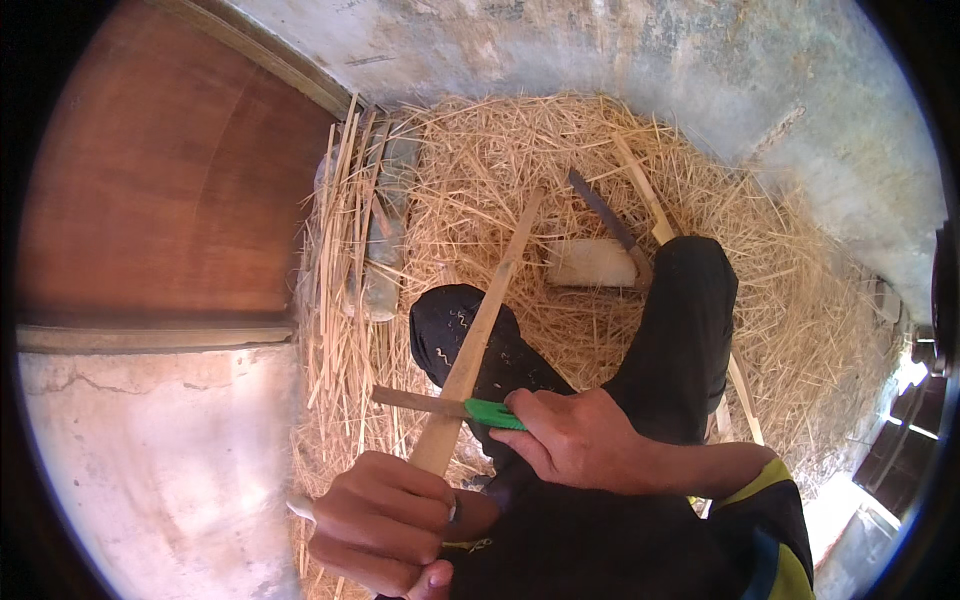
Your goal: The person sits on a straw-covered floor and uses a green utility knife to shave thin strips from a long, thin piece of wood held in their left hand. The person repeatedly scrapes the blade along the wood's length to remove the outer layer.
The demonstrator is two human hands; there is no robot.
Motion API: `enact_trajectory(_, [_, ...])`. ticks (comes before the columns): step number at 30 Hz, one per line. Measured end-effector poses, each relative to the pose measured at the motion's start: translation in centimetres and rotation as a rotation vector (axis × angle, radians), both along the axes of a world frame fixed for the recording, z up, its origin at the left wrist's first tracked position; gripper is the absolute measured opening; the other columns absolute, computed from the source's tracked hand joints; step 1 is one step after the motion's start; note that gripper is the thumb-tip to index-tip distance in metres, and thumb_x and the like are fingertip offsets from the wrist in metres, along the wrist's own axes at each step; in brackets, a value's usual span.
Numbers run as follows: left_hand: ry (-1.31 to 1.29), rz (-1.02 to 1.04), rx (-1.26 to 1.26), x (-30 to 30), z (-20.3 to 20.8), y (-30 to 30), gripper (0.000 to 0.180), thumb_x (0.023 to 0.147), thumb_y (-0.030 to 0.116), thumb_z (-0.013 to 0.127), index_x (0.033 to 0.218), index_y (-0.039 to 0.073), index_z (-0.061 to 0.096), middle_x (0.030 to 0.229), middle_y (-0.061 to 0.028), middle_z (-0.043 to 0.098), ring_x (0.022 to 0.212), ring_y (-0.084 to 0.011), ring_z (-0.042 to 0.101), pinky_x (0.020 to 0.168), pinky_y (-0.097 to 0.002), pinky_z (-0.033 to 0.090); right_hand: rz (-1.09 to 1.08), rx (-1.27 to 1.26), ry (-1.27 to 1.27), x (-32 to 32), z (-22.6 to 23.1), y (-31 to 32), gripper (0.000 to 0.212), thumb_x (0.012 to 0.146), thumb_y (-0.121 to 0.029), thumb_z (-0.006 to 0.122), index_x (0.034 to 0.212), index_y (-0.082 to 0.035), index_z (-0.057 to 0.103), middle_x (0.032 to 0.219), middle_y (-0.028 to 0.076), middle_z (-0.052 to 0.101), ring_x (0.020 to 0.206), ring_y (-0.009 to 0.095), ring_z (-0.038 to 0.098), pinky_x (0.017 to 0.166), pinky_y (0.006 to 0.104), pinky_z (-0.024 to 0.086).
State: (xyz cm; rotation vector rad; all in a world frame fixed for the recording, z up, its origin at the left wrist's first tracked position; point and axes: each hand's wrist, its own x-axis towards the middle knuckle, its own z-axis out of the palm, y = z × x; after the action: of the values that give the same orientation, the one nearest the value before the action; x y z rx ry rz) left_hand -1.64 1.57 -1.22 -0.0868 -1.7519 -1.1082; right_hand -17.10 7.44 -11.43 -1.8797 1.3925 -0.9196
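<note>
A long flat strip of pale wood or bamboo [490, 312] slants away from me across my left knee, its far end over the shavings. My left hand [385, 522] is closed round its near end, the fingers curled over it. My right hand [575, 435] grips the green handle [493, 413] of a knife, thumb along the handle. The knife's brownish blade [418, 402] lies across the strip, just beyond my left hand, and its tip sticks out to the left. Small curled shavings cling to the dark cloth on my left knee [465, 330].
Thin shavings [480, 150] cover the floor in a thick heap. Beyond my knees lie a curved dark-bladed knife [605, 212], a pale block [592, 262] and another strip [642, 185]. Split strips [345, 230] lean beside a brown door panel [170, 180] at left. Walls [640, 50] close in the far side.
</note>
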Motion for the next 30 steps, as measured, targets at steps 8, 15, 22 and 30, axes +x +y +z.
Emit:
enact_trajectory(8, [-0.018,-0.02,-0.033,0.5,-0.2,-0.4,0.045,0.067,-0.01,0.052,0.045,0.013,0.02,0.036,0.0,0.035,0.026,-0.0082,0.031,0.029,-0.0217,0.036,-0.059,-0.013,0.077,0.1,-0.7,-0.5,0.027,0.09,-0.031,0.059,0.086,-0.006,0.05,0.055,0.012,0.054,0.048,0.031,0.059,0.041,0.041,0.045])
enact_trajectory(15, [0.07,0.13,-0.022,0.9,-0.6,0.0,0.049,0.07,-0.005,0.055,0.046,0.015,0.017,0.035,0.0012,0.037,0.026,-0.0069,0.033,0.028,-0.0212,0.036,-0.12,-0.136,0.139,-0.3,-3.1,-1.7,0.029,0.09,-0.035,0.058,0.084,-0.008,0.051,0.051,0.009,0.053,0.044,0.029,0.057,0.038,0.041,0.044])
enact_trajectory(22, [0.126,0.278,0.002,1.2,-0.4,0.6,0.047,0.07,-0.002,0.053,0.046,0.016,0.016,0.034,0.0024,0.037,0.026,-0.0061,0.033,0.027,-0.0218,0.037,-0.126,0.045,0.229,0.3,-3.2,-2.3,0.028,0.09,-0.033,0.059,0.087,-0.006,0.052,0.058,0.013,0.056,0.048,0.032,0.058,0.043,0.0427,0.045])
enact_trajectory(30, [0.132,0.225,-0.021,0.7,-0.7,0.1,0.048,0.071,-0.001,0.053,0.047,0.017,0.016,0.033,0.0024,0.037,0.025,-0.0054,0.032,0.026,-0.0215,0.036,-0.275,0.103,0.308,-1.9,-7.6,-3.7,0.026,0.091,-0.031,0.058,0.091,-0.005,0.052,0.053,0.015,0.055,0.047,0.035,0.058,0.044,0.0456,0.046])
